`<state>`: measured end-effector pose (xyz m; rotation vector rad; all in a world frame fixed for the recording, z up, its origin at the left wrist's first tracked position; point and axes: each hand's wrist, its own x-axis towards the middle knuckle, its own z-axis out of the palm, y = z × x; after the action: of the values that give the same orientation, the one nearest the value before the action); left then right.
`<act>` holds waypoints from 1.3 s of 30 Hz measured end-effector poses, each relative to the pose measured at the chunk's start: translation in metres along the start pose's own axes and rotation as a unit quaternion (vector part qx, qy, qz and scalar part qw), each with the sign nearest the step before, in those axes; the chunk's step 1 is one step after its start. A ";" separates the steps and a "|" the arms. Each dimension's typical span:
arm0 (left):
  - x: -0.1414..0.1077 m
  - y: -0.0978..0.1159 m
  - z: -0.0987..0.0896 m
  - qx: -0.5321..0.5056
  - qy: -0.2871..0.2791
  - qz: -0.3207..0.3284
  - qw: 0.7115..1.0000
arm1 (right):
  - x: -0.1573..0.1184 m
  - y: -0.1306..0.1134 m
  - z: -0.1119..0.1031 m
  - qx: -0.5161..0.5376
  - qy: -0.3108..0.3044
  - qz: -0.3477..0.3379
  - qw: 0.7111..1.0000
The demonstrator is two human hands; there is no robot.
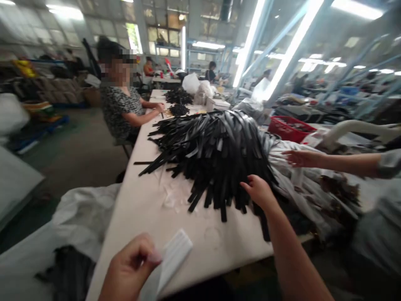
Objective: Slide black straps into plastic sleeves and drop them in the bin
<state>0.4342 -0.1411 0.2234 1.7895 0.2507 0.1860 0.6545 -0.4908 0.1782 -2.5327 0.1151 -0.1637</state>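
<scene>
My left hand [131, 263] is at the near end of the table, thumb and fingers pinched together. Whatever lies between those fingertips is too blurred to make out. Right beside them is a flat white piece with line-like folds [177, 253]; I cannot tell whether the hand grips it. My right hand [258, 191] reaches over the near right side of a large heap of black flat strips [216, 146]. Its thumb and fingers are apart, close to the strip ends, and nothing shows in them.
A co-worker's hand [297, 159] extends from the right over pale bundled strips [291, 179]. Another person [120, 100] sits along the left edge of the table [140, 217]. Behind the heap are a red bin [290, 129] and small black piles [178, 96]. A white sack [84, 209] stands left.
</scene>
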 end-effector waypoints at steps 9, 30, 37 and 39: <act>-0.007 0.013 -0.010 0.086 0.015 0.077 0.993 | -0.115 -0.115 0.010 0.520 -0.264 -0.083 0.808; -0.027 -0.007 -0.010 -0.053 -0.076 -0.055 0.994 | -0.174 -0.195 0.055 0.455 -0.440 -0.171 0.755; -0.032 -0.013 -0.003 -0.136 -0.157 -0.127 0.970 | -0.164 -0.191 0.064 0.526 -0.337 -0.071 0.778; -0.030 -0.012 -0.002 -0.155 -0.131 -0.134 0.970 | -0.171 -0.189 0.069 0.511 -0.333 -0.126 0.782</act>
<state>0.4042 -0.1442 0.2120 1.4329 0.2553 -0.1951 0.5035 -0.2766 0.2141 -1.3664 -0.4766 0.4625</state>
